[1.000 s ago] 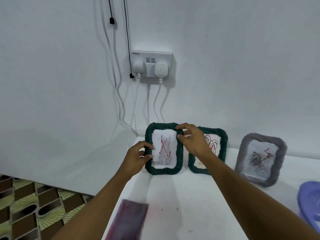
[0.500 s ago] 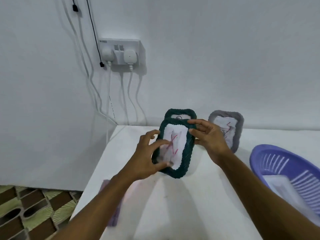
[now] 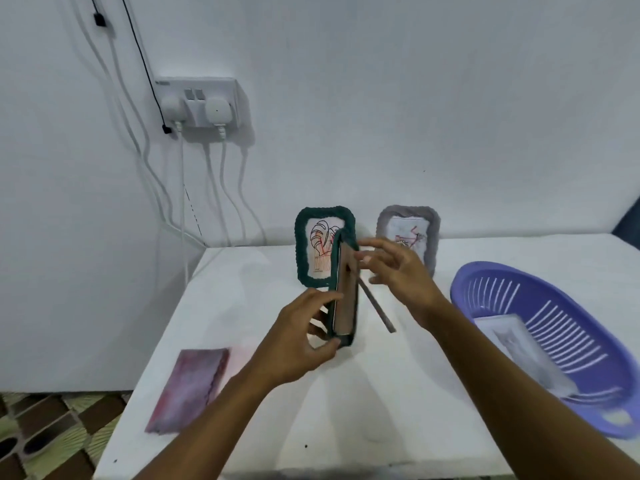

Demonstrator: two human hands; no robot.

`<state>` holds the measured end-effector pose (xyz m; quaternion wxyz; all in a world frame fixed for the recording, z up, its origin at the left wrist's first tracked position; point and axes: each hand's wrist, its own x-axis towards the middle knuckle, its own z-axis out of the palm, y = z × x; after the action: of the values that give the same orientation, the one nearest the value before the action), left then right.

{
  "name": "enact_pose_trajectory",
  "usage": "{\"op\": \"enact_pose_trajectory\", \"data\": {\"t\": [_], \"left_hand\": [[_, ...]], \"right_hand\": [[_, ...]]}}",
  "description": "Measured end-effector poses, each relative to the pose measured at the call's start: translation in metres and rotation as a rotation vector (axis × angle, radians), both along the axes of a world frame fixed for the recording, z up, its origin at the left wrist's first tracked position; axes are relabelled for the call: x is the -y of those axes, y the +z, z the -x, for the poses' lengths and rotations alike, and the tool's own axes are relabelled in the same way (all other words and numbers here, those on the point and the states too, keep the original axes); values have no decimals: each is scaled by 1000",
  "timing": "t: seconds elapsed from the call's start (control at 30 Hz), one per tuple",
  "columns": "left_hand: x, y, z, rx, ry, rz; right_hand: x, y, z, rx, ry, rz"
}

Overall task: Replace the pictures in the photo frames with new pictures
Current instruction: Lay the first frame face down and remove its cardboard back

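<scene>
A dark green frame (image 3: 343, 292) is held edge-on above the white table (image 3: 263, 292), its brown cardboard back facing right and its stand leg (image 3: 376, 308) sticking out. My left hand (image 3: 301, 344) grips its lower left edge. My right hand (image 3: 398, 271) hovers by the frame's top right, fingers spread, and whether it touches the frame I cannot tell. A second green frame (image 3: 311, 251) with a leaf drawing stands behind, against the wall. A grey frame (image 3: 420, 226) with a scribbled picture stands to its right.
A purple plastic basket (image 3: 554, 306) at the right holds white picture cards (image 3: 512, 344). A reddish picture sheet (image 3: 187, 386) lies flat near the table's left edge. Wall sockets with plugs (image 3: 199, 105) and hanging cables sit at upper left. Patterned floor shows lower left.
The green frame has been lifted from the wall, brought nearer and turned from face-on to edge-on, back showing. My right hand has let go of its top edge. The view shifted right.
</scene>
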<state>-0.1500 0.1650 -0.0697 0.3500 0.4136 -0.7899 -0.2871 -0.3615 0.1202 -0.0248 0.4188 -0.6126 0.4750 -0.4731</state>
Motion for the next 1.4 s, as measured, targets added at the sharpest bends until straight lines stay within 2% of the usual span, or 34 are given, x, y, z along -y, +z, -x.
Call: {"op": "enact_pose_trajectory", "data": {"t": [0.1,0.17,0.23,0.33,0.53,0.7,0.8,0.87,0.93,1.07,1.4], "left_hand": [[-9,-6,-5,-240,17,-200],[-16,-16,-6,-349,2,-292],[-23,-25,-8,-377,4,-355],[-30,-43,-14,-237,63,-422],[-38,-71,-29,280,103,-233],[-44,-88,-35,353,117,-229],[-44,-95,-38,352,110,-230],[-39,-91,-39,286,160,-248],[-28,-82,-39,179,240,-299],[9,-73,-24,136,276,-361],[49,-89,5,30,448,-213]], "right_hand": [[-12,-29,13,-253,35,-9],[-24,-50,15,-272,79,-70],[-38,-70,14,-255,84,-88],[-55,-94,13,-393,-8,-51],[-84,-119,7,-655,-42,-46],[-97,-132,4,-791,-108,27],[-97,-137,9,-772,-140,-3],[-96,-135,13,-726,-153,-1],[-86,-131,19,-667,-194,4],[-41,-121,30,-514,-159,-91],[2,-125,33,-423,-74,-68]]}}
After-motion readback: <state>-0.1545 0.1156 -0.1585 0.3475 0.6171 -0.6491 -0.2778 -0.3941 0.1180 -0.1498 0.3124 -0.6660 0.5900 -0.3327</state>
